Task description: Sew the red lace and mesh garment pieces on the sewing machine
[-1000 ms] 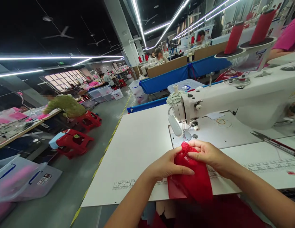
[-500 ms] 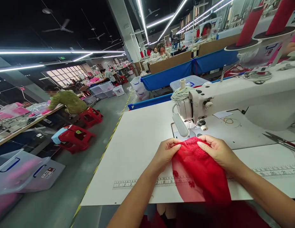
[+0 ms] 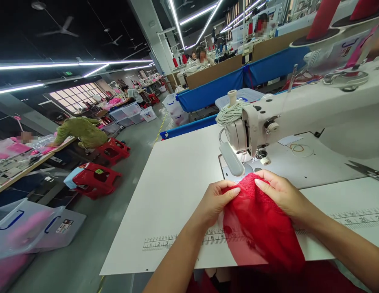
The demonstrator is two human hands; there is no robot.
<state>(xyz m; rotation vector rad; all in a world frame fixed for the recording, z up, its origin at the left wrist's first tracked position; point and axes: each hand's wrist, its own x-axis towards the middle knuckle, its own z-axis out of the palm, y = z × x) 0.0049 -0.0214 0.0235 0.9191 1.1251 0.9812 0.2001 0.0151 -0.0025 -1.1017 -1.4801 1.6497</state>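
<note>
A sheer red lace fabric piece [image 3: 262, 228] hangs from both my hands over the front edge of the white sewing table [image 3: 171, 175]. My left hand [image 3: 218, 199] pinches its upper left edge between thumb and fingers. On the upper right edge, my right hand [image 3: 276, 189] grips the lace band the same way. The fabric's top edge lies just in front of the white sewing machine's head [image 3: 241, 130], close to its needle area. A small white lamp [image 3: 232, 158] hangs beside the needle and lights that spot.
Scissors [image 3: 368, 171] lie on the table at the right. Red thread cones [image 3: 323, 20] stand above the machine. A printed ruler [image 3: 158, 242] runs along the table's front. Left of the aisle are red stools [image 3: 97, 179], plastic bins [image 3: 61, 228] and a co-worker in green [image 3: 81, 132].
Both hands still hold the red fabric. Its lace edge is now drawn up into a small peak between them. The view has shifted slightly.
</note>
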